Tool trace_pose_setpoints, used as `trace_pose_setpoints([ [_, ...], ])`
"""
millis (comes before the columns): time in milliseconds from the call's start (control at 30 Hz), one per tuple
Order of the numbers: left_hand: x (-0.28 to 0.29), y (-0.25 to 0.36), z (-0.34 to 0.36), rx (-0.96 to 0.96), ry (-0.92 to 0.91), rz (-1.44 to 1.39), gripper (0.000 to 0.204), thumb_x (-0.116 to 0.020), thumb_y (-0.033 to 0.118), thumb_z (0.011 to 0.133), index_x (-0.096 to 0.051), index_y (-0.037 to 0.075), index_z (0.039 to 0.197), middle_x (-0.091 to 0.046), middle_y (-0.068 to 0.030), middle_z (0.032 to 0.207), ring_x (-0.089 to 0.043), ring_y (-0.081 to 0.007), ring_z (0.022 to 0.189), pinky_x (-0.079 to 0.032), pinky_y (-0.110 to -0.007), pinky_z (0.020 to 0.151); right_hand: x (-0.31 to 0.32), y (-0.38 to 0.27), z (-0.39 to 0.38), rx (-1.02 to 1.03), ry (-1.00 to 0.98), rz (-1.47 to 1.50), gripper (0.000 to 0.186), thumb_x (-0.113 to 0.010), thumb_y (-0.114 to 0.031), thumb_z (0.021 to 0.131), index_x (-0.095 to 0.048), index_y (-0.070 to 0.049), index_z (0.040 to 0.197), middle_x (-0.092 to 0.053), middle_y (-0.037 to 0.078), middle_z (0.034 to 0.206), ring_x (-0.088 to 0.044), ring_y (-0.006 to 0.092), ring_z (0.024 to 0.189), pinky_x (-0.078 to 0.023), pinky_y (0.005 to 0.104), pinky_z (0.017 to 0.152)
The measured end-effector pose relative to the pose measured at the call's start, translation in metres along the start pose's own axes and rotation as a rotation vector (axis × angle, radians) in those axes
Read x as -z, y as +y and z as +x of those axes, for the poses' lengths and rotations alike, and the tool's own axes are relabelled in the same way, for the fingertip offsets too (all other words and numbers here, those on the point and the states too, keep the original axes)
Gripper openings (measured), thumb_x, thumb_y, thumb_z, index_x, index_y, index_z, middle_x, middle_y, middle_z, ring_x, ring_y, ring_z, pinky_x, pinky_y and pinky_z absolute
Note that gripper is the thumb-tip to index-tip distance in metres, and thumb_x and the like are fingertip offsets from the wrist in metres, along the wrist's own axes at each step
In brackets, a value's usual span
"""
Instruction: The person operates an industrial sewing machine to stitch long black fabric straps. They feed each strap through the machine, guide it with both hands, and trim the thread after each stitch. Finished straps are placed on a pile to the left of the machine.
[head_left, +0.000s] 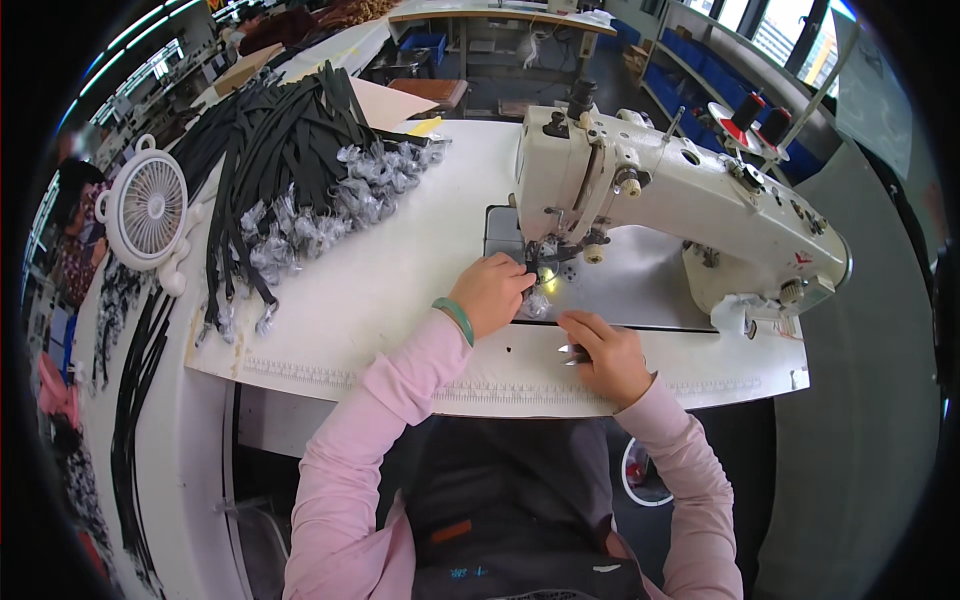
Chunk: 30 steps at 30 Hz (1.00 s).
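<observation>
A cream sewing machine [690, 180] stands on the white table, its needle area lit by a small yellow light. By the needle, my left hand [492, 296] has its fingers closed on a dark strap [531, 270]. Clear crinkled plastic [536, 304] bunches just below those fingertips. To the right, nearer the table's front edge, my right hand [608, 358] is curled around small metal thread snips [572, 353], with the blades pointing left. Part of the snips is hidden in the palm. How the strap sits under the presser foot is hard to make out.
A large pile of black straps [270, 150] with plastic-wrapped ends lies left on the table. A white fan [148, 203] stands beyond it. Thread spools [745, 112] rise behind the machine. A printed ruler [310, 374] runs along the front edge. More straps [135, 430] hang at far left.
</observation>
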<state>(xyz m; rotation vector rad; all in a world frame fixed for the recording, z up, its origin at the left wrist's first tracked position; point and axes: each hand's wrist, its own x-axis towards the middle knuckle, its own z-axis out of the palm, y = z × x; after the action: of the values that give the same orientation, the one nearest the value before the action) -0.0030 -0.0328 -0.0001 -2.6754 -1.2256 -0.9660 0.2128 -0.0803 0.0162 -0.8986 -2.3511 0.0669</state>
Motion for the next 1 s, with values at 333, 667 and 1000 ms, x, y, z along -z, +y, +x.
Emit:
trace_pose_setpoints([
  [333, 0.0, 0.007, 0.002, 0.101, 0.06, -0.045, 0.022, -0.06, 0.017, 0.071, -0.065, 0.001, 0.085, -0.063, -0.0115, 0.084, -0.057, -0.0249, 0.083, -0.048, -0.033, 0.072, 0.046, 0.027, -0.042, -0.273, 0.356, -0.065, 0.024, -0.057, 0.006, 0.072, -0.061, -0.004, 0.093, -0.057, 0.007, 0.089, -0.053, 0.0139, 0.058, -0.04, 0.024, 0.048],
  [667, -0.018, 0.025, 0.008, 0.316, -0.07, 0.163, 0.01, -0.054, 0.009, 0.072, -0.057, 0.003, 0.079, -0.05, -0.0128, 0.086, -0.056, -0.0264, 0.078, -0.049, -0.037, 0.063, 0.087, 0.078, -0.062, -0.445, 0.713, -0.022, 0.017, -0.047, -0.001, 0.087, -0.058, 0.001, 0.1, -0.055, 0.006, 0.09, -0.053, 0.0111, 0.074, -0.041, 0.0208, 0.063],
  [1000, 0.12, 0.108, -0.158, 0.572, -0.043, 0.039, 0.028, -0.059, 0.003, 0.066, -0.061, 0.007, 0.093, -0.049, -0.0074, 0.083, -0.057, -0.0222, 0.062, -0.047, -0.034, 0.053, -0.015, -0.102, -0.046, -0.424, -0.428, 1.074, 0.032, -0.047, -0.019, 0.091, -0.051, 0.004, 0.113, -0.062, 0.007, 0.095, -0.05, 0.0048, 0.073, -0.041, 0.0185, 0.067],
])
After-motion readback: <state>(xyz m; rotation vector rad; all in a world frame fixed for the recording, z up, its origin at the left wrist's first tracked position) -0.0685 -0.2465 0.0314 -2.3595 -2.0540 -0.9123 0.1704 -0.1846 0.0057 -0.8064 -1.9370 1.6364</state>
